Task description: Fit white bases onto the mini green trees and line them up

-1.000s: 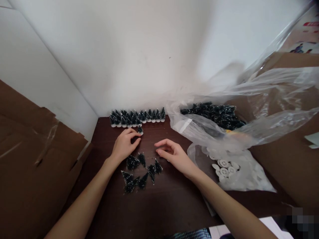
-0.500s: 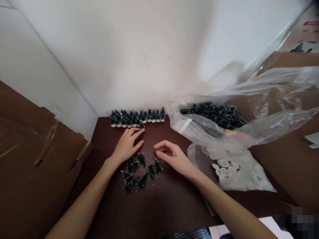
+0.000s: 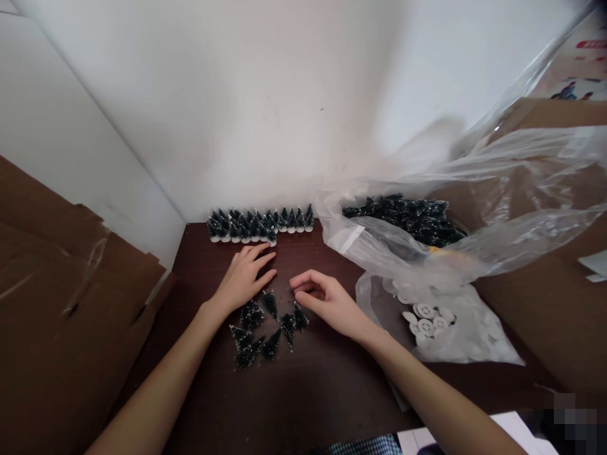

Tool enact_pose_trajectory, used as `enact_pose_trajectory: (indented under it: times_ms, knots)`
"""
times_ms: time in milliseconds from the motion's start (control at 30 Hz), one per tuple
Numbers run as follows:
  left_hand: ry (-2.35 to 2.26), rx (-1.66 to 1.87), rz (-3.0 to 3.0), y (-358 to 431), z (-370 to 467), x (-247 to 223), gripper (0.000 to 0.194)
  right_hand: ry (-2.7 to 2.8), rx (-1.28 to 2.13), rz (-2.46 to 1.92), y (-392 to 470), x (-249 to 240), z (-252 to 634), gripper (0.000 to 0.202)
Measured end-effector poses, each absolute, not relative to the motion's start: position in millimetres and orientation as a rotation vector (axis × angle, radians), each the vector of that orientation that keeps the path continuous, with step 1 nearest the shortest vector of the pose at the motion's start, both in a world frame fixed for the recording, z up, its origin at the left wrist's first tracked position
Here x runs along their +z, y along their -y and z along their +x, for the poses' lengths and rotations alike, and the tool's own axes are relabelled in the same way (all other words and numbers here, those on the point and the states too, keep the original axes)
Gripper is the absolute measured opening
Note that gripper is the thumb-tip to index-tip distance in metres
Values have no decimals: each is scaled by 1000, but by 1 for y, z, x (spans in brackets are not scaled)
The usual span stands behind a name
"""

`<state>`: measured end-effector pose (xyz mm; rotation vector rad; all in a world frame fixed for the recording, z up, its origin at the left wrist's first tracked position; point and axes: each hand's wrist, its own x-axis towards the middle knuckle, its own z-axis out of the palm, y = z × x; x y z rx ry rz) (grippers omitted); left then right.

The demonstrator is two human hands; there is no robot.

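Observation:
Several small dark green trees with white bases [image 3: 244, 226] stand upright in rows against the wall. One tree [image 3: 272, 236] stands at the front of them, just beyond the fingertips of my left hand [image 3: 244, 275], whose fingers are spread and hold nothing. Over the table's middle is my right hand [image 3: 327, 300], its fingers curled with a gap between thumb and forefinger and nothing seen between them. Several loose trees without visible bases [image 3: 271, 344] lie on the dark table [image 3: 303, 404], in front of and between my hands.
A clear plastic bag [image 3: 488, 328] with white round bases [image 3: 425, 327] lies on the right. Behind it, more dark green trees [image 3: 403, 218] lie in another clear bag [image 3: 531, 227]. Brown cardboard [image 3: 57, 303] rises on the left, and more cardboard [image 3: 564, 303] on the right.
My left hand has drawn slightly back from the front tree, which now stands a little further right and nearer the rows. My right hand has barely moved.

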<state>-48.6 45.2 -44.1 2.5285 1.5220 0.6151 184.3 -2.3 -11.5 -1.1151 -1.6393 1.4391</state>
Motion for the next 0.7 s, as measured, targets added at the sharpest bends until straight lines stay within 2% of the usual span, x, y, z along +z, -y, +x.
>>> enact_pose_trajectory:
  times_ms: [700]
  knots:
    - [-1621,365,2564,-45,-42,-43,49,1736,1383,-1113,4,-12,183,16]
